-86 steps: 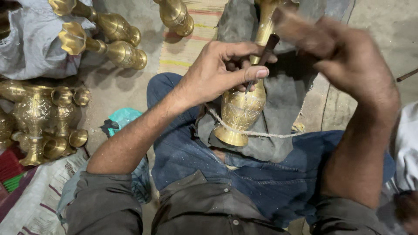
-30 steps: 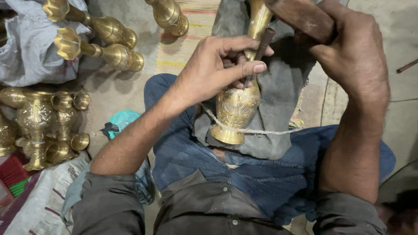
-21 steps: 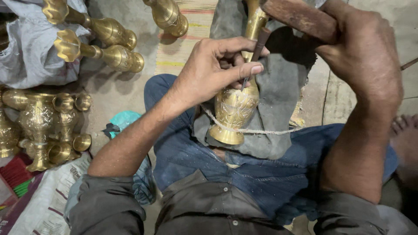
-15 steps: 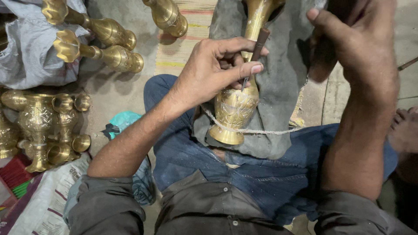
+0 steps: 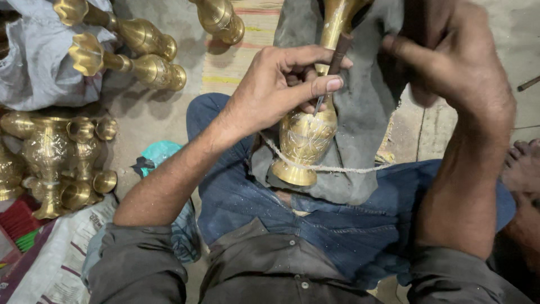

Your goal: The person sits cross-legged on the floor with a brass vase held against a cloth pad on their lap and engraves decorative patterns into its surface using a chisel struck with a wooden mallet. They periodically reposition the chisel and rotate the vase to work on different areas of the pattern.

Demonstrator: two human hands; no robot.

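Engraved brass vase [image 5: 306, 141], slim chisel [image 5: 332, 70]

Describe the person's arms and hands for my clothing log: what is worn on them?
Both hands are bare: the left hand and right hand show no gloves, rings or watch that I can see. Dark grey-brown shirt sleeves are rolled up near the elbows, the left sleeve and right sleeve bunched into folds. The forearms are uncovered, and pale dust-like specks dot the left one.
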